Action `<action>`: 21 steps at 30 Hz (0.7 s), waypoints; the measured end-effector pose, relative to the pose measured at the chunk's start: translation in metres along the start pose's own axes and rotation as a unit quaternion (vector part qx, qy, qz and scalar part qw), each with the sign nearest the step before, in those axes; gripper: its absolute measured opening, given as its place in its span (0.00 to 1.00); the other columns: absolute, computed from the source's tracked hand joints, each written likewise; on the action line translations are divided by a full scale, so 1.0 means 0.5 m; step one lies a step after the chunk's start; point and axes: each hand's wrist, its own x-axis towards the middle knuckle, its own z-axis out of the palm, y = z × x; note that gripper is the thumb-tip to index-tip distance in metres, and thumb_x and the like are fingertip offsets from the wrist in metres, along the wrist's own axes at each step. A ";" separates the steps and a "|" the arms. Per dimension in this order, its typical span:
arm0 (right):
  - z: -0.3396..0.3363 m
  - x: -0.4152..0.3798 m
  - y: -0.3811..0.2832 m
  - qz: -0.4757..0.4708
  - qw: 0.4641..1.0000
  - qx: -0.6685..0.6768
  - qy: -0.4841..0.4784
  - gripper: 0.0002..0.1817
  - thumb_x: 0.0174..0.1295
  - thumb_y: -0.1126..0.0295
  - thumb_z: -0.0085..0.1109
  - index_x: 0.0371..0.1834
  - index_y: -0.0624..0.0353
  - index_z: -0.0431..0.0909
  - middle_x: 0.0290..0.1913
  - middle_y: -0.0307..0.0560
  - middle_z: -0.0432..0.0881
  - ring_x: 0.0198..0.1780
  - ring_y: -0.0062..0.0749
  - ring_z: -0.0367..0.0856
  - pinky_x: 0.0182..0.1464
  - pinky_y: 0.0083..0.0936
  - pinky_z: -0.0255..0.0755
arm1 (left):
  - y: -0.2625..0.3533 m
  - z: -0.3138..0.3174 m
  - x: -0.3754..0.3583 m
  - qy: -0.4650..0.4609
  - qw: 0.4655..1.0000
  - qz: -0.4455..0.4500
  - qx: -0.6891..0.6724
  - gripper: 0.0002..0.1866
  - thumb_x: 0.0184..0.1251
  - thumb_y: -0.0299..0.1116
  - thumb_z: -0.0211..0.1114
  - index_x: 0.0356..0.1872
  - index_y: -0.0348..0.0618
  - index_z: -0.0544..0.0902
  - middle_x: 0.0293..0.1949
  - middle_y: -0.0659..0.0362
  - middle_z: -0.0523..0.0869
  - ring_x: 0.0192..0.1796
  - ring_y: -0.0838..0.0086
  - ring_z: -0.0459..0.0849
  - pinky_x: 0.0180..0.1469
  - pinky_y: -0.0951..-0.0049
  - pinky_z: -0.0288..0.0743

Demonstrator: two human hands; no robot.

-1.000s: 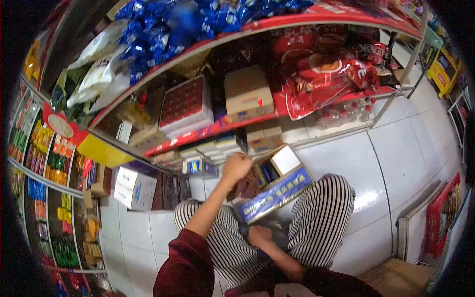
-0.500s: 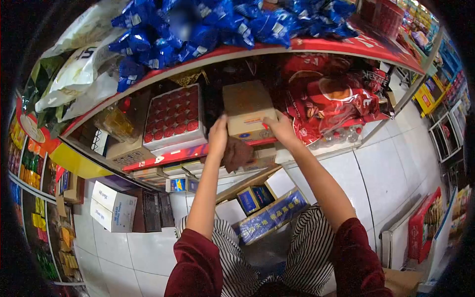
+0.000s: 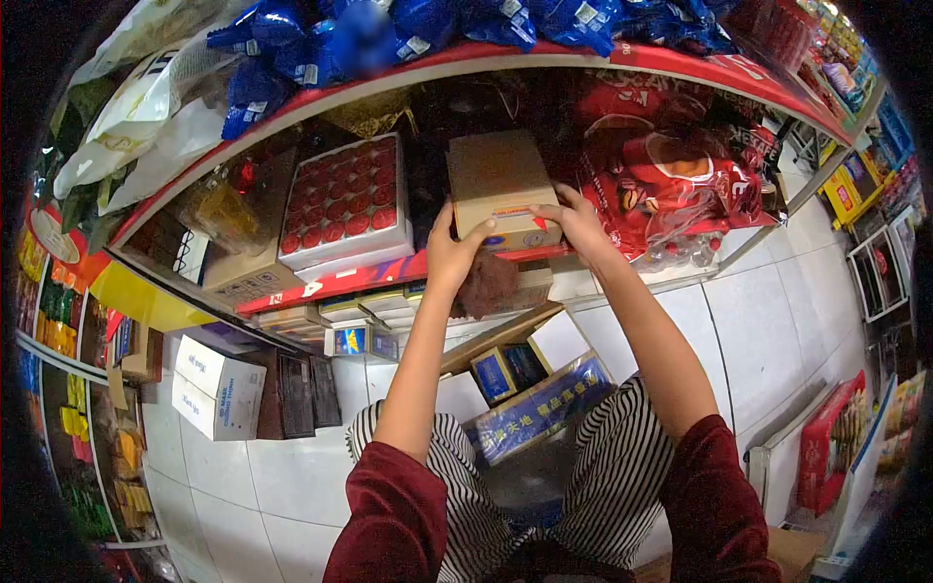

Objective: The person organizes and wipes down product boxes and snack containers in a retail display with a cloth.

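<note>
A small brown cardboard box (image 3: pixel 501 180) sits on the middle shelf with its front at the red shelf edge. From its left side my left hand (image 3: pixel 455 255) holds it, thumb laid on the front face. My right hand (image 3: pixel 581 228) grips the right side, thumb across the front near a small red mark. A crumpled brown cloth (image 3: pixel 489 287) hangs just below the box, beside my left hand. To the left stands a shrink-wrapped tray of red-capped containers (image 3: pixel 345 209). Red coffee bags (image 3: pixel 671 180) lie close by my right hand.
Blue packets (image 3: pixel 428 34) line the shelf above. Between my knees is an open carton with a long blue box (image 3: pixel 539 408) in front. A white carton (image 3: pixel 219 389) stands on the tiled floor at left. Clear bottles (image 3: pixel 680 251) sit under the coffee bags.
My left thumb has come round onto the box's front, and my right hand has shifted along its right side. The camera view has moved slightly.
</note>
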 end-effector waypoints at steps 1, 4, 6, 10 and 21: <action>-0.001 0.009 0.006 -0.018 1.000 -0.017 0.004 0.40 0.43 0.68 0.65 0.59 0.74 0.56 0.50 0.60 0.73 0.50 0.37 0.73 0.51 0.26 0.66 | 0.014 -0.003 -0.004 -0.012 1.000 -0.021 -0.018 0.38 0.44 0.40 0.70 0.56 0.30 0.67 0.49 0.46 0.77 0.52 0.67 0.74 0.55 0.73 0.63; -0.006 0.012 0.009 -0.013 1.000 -0.004 -0.017 0.40 0.43 0.67 0.65 0.59 0.74 0.56 0.50 0.60 0.73 0.51 0.37 0.72 0.53 0.26 0.64 | 0.029 -0.021 0.001 -0.079 0.992 -0.078 -0.060 0.40 0.45 0.40 0.70 0.58 0.29 0.63 0.54 0.48 0.73 0.56 0.68 0.70 0.58 0.73 0.60; -0.008 0.012 0.006 -0.003 1.000 -0.017 -0.023 0.40 0.43 0.66 0.65 0.59 0.74 0.56 0.50 0.60 0.72 0.52 0.37 0.72 0.53 0.25 0.64 | 0.030 -0.026 0.003 -0.084 0.989 -0.089 -0.078 0.40 0.44 0.39 0.70 0.58 0.29 0.63 0.53 0.48 0.73 0.55 0.68 0.71 0.58 0.74 0.60; -0.014 0.017 0.013 -0.038 0.996 -0.070 -0.034 0.37 0.46 0.64 0.62 0.58 0.73 0.58 0.51 0.60 0.71 0.52 0.38 0.71 0.53 0.26 0.64 | 0.029 -0.025 0.003 -0.059 0.992 -0.096 -0.049 0.41 0.42 0.39 0.71 0.57 0.27 0.64 0.53 0.48 0.73 0.54 0.68 0.71 0.57 0.74 0.61; 0.010 -0.014 -0.013 -0.071 0.986 -0.153 0.006 0.33 0.54 0.50 0.52 0.52 0.70 0.65 0.52 0.59 0.69 0.54 0.40 0.68 0.55 0.29 0.61 | 0.012 -0.021 0.017 -0.043 0.996 -0.068 -0.049 0.35 0.45 0.41 0.67 0.52 0.26 0.68 0.50 0.46 0.74 0.53 0.65 0.72 0.56 0.73 0.61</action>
